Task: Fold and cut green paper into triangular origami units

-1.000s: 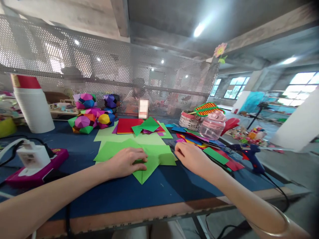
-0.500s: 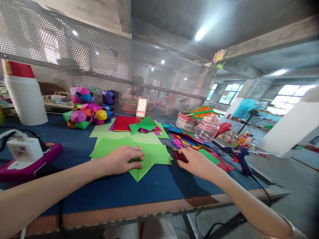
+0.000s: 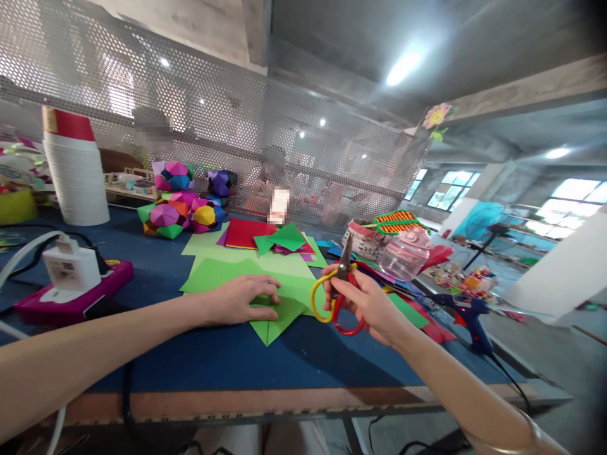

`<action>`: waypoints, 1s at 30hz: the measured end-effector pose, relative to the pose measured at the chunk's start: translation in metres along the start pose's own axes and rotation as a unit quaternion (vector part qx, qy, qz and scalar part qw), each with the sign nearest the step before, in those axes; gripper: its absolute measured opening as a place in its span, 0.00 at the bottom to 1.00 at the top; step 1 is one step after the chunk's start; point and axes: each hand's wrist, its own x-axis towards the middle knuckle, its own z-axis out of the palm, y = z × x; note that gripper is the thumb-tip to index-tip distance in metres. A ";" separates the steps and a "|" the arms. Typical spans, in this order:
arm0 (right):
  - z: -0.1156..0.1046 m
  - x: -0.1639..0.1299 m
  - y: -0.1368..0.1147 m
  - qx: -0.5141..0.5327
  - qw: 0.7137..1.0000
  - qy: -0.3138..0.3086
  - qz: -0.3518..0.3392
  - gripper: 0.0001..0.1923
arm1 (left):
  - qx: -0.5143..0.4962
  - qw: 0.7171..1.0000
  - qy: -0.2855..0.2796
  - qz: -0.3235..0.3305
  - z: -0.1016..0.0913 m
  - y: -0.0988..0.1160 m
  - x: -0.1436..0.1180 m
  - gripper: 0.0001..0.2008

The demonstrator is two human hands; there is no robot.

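My left hand (image 3: 249,300) rests on the bright green paper (image 3: 222,275), thumb and fingers apart and gripping nothing. Beneath its fingers lies a folded green sheet (image 3: 268,330) whose pointed corner and centre crease face me. My right hand (image 3: 365,297) is closed on a pair of scissors (image 3: 345,268) with one yellow and one red handle loop. Raised above the table, the scissors have their blades pointing up and away from me. Behind the green paper is a stack of red sheets (image 3: 246,234), with smaller dark green pieces (image 3: 287,237) lying over its right side.
Folded-paper balls (image 3: 165,215) and a tall stack of paper cups (image 3: 78,177) stand at the back left, beyond a magenta power strip (image 3: 116,284). At right are a clear pink-lidded jar (image 3: 403,256) and a blue glue gun (image 3: 469,316). A perforated metal screen (image 3: 227,120) borders the back.
My right hand has lifted the scissors off the table beside the coloured paper. My left hand stays on the green sheet. The view has shifted slightly left.
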 end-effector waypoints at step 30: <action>0.010 0.043 0.017 -0.083 0.993 -0.073 -0.045 0.06 | 0.004 1.000 -0.013 0.025 0.002 -0.008 -0.001 0.11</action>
